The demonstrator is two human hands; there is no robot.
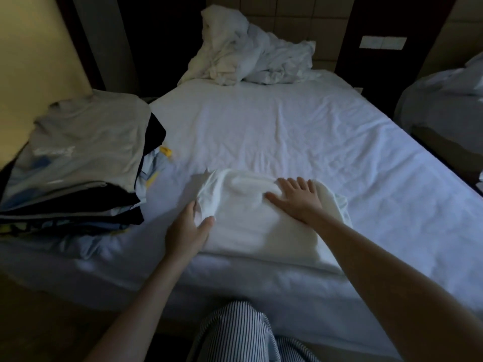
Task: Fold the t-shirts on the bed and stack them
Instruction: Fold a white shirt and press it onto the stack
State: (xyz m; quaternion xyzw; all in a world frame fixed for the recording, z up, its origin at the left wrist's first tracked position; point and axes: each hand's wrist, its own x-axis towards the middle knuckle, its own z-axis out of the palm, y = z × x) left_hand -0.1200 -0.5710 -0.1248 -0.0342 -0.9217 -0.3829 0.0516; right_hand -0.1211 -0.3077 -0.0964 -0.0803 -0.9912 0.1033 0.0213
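Note:
A white t-shirt [251,220], partly folded, lies on the bed [287,126] near its front edge. My right hand [298,198] lies flat on top of the shirt with fingers spread, pressing it down. My left hand [189,227] is at the shirt's left edge, thumb on the cloth and fingers under or beside the folded side. To the left, on the bed's corner, stands a stack of folded t-shirts [78,163] with a grey one on top and black and light blue ones beneath.
A crumpled white duvet and pillows [248,50] are heaped at the head of the bed. A second bed [444,105] stands at the right. A yellow wall is at the left. My striped trouser legs [235,333] are at the bed's foot.

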